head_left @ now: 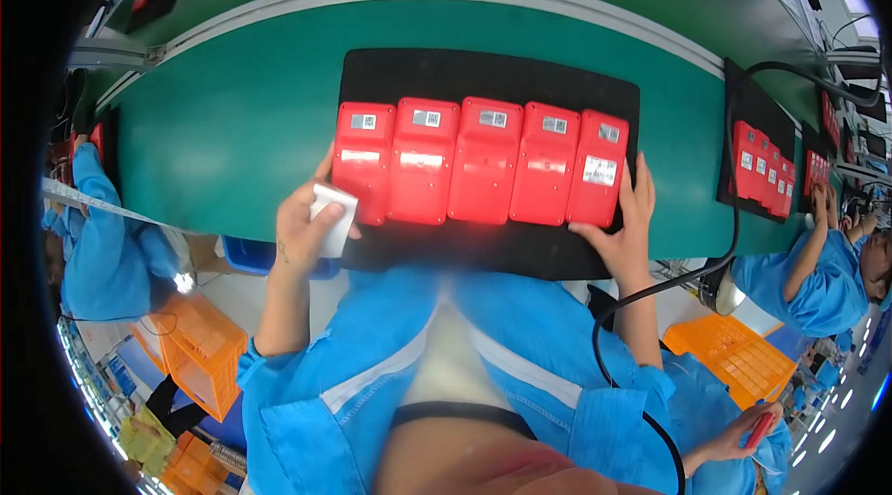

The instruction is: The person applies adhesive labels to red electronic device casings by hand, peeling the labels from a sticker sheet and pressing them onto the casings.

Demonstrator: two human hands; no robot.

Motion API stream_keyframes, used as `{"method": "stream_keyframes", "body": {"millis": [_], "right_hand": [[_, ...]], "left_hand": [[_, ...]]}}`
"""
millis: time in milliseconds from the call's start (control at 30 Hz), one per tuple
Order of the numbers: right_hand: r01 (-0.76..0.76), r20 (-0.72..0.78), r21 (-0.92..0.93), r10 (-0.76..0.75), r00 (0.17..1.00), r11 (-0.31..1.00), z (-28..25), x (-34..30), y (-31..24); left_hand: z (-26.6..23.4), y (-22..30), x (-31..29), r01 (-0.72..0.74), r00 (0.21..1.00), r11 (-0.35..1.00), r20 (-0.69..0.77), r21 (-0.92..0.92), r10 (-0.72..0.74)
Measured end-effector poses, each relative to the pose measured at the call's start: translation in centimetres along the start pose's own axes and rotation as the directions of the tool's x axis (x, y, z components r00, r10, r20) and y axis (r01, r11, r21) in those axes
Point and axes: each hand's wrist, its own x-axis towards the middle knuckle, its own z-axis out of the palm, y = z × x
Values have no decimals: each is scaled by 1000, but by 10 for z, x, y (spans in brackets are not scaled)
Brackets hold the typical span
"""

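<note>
Several red plastic devices (pixel 484 160) with rounded corners lie side by side, backs up, on a black mat (pixel 483 249). Each has a silver label near its top; the rightmost device (pixel 597 202) also carries a larger white label. My left hand (pixel 302 225) is closed on a small white pad (pixel 336 216), thumb across its face, beside the lower corner of the leftmost device (pixel 362 165). Around the lower right corner of the rightmost one, my right hand (pixel 630 230) rests open, thumb along the bottom edge and stretched fingers by the side.
The mat lies on a green bench (pixel 232 132). A black cable (pixel 734 207) loops down past my right forearm. More red devices (pixel 762 170) lie on another mat at the right. Co-workers sit on both sides; orange crates (pixel 200 351) and a blue bin (pixel 249 253) stand below.
</note>
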Motion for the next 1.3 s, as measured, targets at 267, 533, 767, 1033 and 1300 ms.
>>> {"method": "stream_keyframes", "body": {"millis": [267, 533, 767, 1033, 1300], "right_hand": [[8, 40, 71, -11, 999, 997, -8, -1, 15], [18, 102, 96, -28, 994, 995, -12, -39, 13], [77, -26, 109, -74, 997, 991, 12, 4, -9], [162, -68, -281, -188, 980, 946, -4, 80, -72], [445, -18, 859, -854, 520, 253, 51, 62, -276]], "left_hand": [[9, 9, -2, 57, 987, 973, 134, 224, -89], [-3, 3, -40, -152, 967, 862, 253, 484, 29], [-25, 1, -16, -37, 998, 958, 50, 286, 24], [-37, 52, -21, -391, 800, 895, -402, 214, 446], [-4, 79, -95, -459, 568, 588, -289, 667, 771]]}}
